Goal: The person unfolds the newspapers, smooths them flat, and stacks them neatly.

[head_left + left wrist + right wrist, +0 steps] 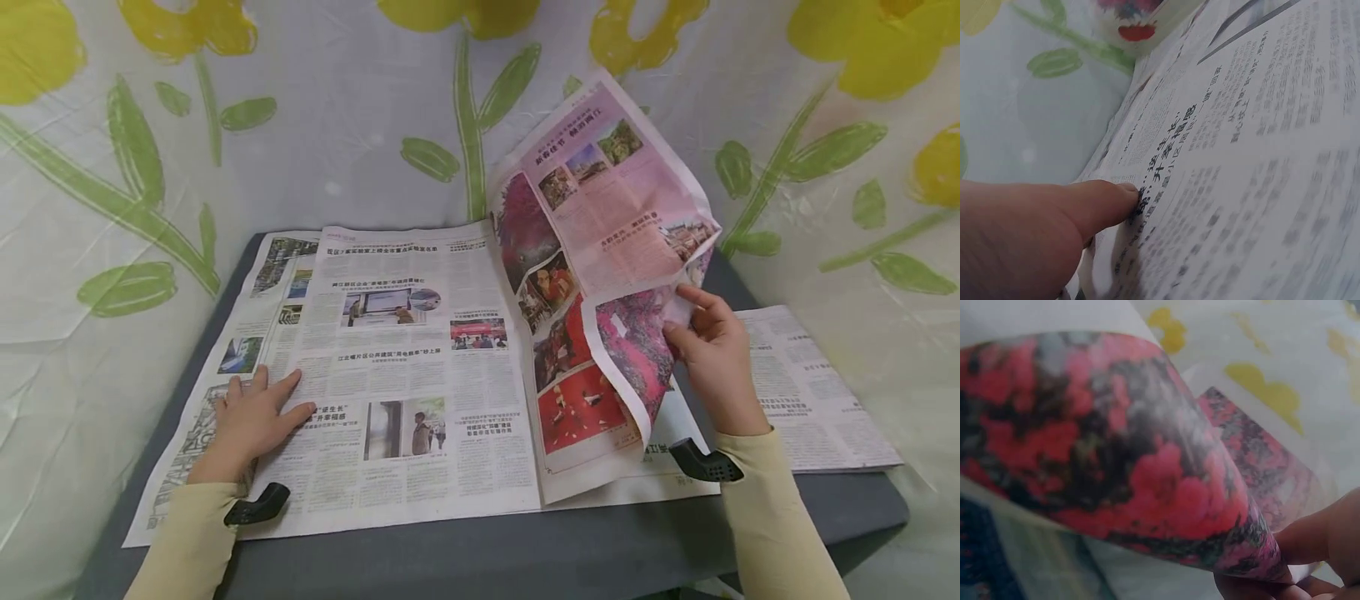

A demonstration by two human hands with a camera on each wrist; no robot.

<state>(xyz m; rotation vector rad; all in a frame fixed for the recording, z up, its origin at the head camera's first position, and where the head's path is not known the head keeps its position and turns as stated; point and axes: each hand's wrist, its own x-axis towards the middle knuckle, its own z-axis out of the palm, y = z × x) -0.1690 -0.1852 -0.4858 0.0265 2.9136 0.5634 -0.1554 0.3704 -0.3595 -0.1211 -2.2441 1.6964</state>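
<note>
An open newspaper (405,375) lies across a dark table. My left hand (255,417) rests on its left part with the fingers spread; in the left wrist view the thumb (1107,200) touches the printed text. With thumb and fingers, my right hand (708,350) pinches the edge of a raised newspaper page (600,208). That page stands up from the middle fold and curls over, with pink flower pictures and red photos on it. The right wrist view shows the curled page (1116,437) close up, its edge between thumb and fingers (1310,540).
More folded newspaper (817,392) lies at the right of the table, partly behind the right hand. The dark table edge (487,554) runs along the front. A curtain with yellow flowers (337,125) hangs behind and at both sides.
</note>
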